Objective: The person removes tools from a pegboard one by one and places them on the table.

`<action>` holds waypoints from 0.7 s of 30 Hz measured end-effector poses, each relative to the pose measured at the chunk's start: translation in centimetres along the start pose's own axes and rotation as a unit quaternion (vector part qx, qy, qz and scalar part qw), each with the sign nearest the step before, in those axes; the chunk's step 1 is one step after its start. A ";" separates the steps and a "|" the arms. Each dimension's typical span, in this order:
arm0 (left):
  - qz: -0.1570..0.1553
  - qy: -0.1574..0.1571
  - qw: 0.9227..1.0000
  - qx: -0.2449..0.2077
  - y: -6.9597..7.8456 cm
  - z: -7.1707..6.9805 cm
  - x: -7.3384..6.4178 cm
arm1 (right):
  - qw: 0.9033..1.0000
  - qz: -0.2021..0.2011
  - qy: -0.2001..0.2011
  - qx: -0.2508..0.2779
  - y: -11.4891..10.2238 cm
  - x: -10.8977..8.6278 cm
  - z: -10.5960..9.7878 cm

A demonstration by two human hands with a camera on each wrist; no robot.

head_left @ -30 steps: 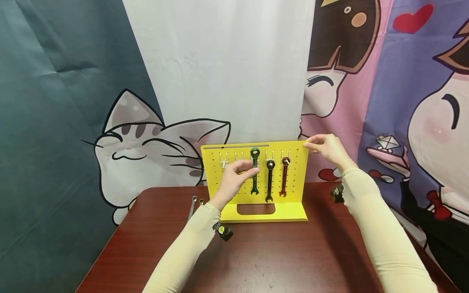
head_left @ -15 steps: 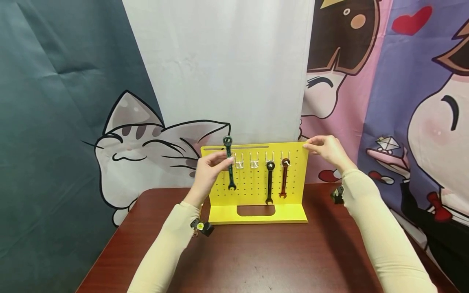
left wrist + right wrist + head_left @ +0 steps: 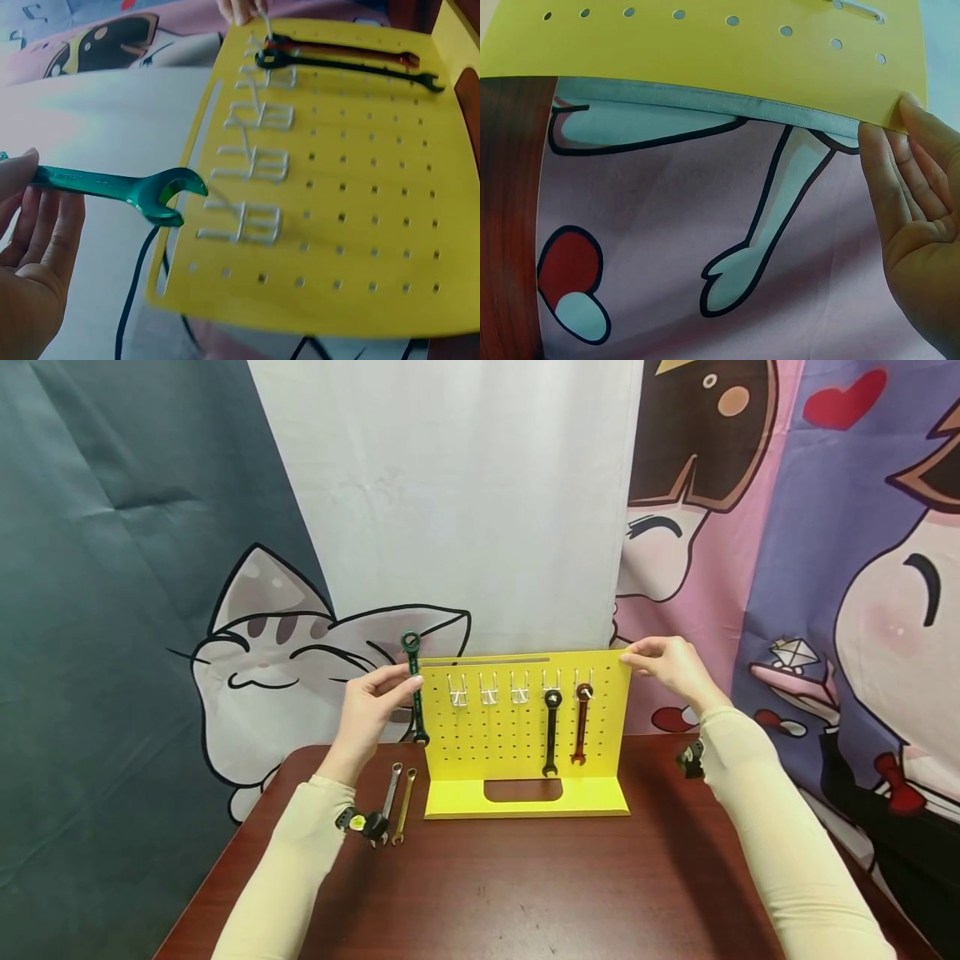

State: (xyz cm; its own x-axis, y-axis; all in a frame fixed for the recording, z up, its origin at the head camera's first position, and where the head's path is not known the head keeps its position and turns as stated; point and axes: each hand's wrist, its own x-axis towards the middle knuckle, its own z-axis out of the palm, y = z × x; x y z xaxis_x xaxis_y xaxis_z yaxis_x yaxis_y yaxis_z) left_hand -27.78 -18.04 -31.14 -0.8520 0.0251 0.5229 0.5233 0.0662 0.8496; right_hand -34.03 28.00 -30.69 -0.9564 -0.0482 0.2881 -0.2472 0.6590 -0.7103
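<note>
My left hand (image 3: 365, 714) pinches a green combination wrench (image 3: 417, 702) between thumb and fingers. It holds the wrench roughly upright at the left edge of the yellow pegboard (image 3: 487, 747). In the left wrist view, the open end of the green wrench (image 3: 161, 193) stands near the board's top edge, by the bare hooks (image 3: 244, 221). With thumb and fingertips, my right hand (image 3: 671, 668) grips the board's upper right corner, also seen in the right wrist view (image 3: 922, 195). A black wrench (image 3: 551, 739) and a red wrench (image 3: 581, 731) hang on the two right-hand hooks.
On the brown table (image 3: 540, 885), left of the board, lie a silver wrench (image 3: 392, 792) and a gold wrench (image 3: 405, 806); my left wrist camera partly covers the silver one. A curtain (image 3: 480, 510) printed with cartoon figures hangs behind the table.
The green wrench, held in my left hand, has moved left from the third hook to beyond the board's left edge, leaving that hook bare. My right hand stays on the corner.
</note>
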 end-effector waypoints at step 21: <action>-0.121 0.041 0.984 0.127 -3.5 -6.5 -1.0 | 1.000 -0.017 0.012 -0.012 -0.2 -0.1 0.1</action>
State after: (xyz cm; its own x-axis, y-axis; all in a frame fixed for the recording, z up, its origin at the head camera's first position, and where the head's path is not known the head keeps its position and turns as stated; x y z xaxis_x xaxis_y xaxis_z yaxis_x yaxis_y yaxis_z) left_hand -28.70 -24.79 -34.20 -0.9417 -0.1013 0.3207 0.2769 0.3077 0.9103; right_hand -33.88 27.84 -30.64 -0.9431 -0.0527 0.3282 -0.2757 0.6757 -0.6837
